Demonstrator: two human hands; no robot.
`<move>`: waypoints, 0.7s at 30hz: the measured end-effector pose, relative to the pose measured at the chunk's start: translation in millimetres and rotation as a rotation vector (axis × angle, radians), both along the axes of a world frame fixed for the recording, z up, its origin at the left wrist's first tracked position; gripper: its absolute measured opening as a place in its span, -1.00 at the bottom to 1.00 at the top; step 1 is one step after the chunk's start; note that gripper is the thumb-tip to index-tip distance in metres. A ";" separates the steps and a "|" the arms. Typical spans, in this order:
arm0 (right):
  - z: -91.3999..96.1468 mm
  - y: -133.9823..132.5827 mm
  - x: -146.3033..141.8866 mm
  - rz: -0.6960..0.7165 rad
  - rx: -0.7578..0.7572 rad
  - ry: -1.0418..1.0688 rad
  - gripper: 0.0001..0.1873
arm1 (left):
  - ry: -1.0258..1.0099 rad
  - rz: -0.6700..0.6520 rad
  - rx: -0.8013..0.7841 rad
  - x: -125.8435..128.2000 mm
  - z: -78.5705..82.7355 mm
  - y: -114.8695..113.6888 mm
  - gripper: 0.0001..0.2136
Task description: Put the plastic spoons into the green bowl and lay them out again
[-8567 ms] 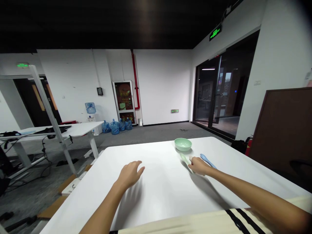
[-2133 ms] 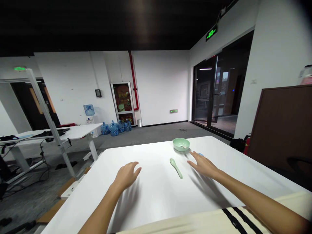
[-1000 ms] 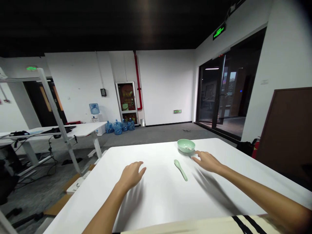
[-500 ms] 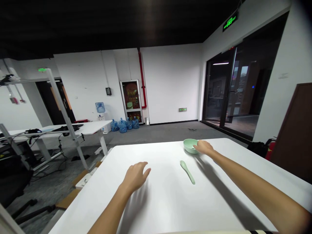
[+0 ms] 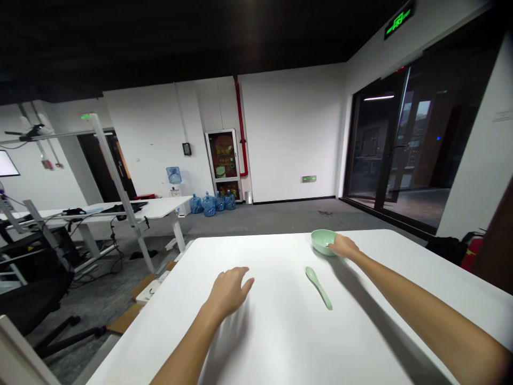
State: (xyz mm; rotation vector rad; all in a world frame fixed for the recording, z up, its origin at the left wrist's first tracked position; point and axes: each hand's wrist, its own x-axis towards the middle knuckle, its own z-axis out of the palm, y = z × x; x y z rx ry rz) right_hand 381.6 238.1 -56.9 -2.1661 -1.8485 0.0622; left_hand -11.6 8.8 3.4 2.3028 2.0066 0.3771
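A light green bowl [image 5: 321,242] stands upright near the far edge of the white table [image 5: 280,331]. My right hand [image 5: 343,246] grips its right rim, thumb on the inner side; the other fingers are partly hidden. Nearer to me lies a light green spoon [image 5: 319,289], its bowl end pointing away and its handle toward me. Left of the spoon, my left hand [image 5: 230,290] hovers over the tabletop, thumb and fingers apart, holding nothing.
Another white table [image 5: 168,206] with cables and gear stands beyond on the left. Several blue water bottles [image 5: 209,205] are on the floor by the far wall. An office chair [image 5: 40,305] is at left, a red fire extinguisher [image 5: 473,251] at right.
The whole view has swung slightly left, so things appear farther right. My right hand stays on the bowl's rim; the spoon and my left hand show no clear movement of their own.
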 end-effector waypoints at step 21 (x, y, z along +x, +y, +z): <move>15.4 -109.3 112.9 0.020 -0.125 -0.020 -0.66 | 0.027 -0.024 0.017 5.1 0.5 -11.4 -0.53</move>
